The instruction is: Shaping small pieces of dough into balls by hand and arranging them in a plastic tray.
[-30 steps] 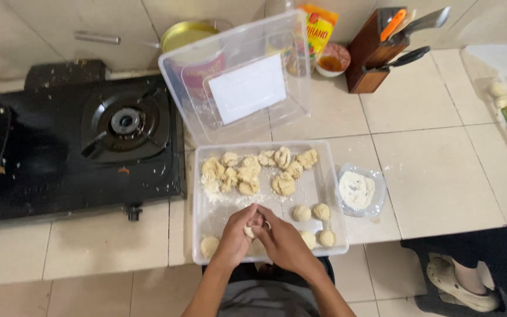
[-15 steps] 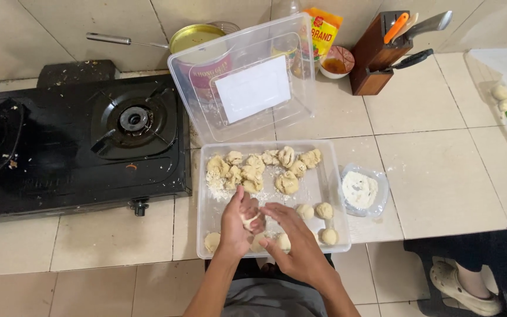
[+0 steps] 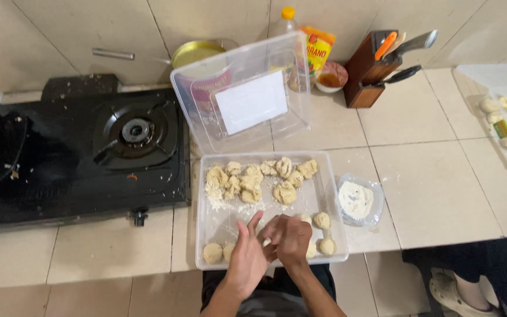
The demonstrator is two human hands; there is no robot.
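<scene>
Two hands are meeting over the clear tray (image 3: 206,232). The left hand (image 3: 247,258), fingers spread, and the curled right hand (image 3: 291,238) are pressing a barely visible dough piece (image 3: 267,242). Rolled balls (image 3: 322,221) are lying at three o'clock.

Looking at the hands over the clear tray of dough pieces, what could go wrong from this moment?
The clear tray sits at the counter's front edge, so pressure from the left hand or right hand might tip it off. The small flour tub stands close to the right hand; an elbow could knock it. Rolled dough balls lie close together and may stick.

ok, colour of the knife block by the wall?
Dark reddish-brown wood; the knife block shows clearly in the head view.
</scene>
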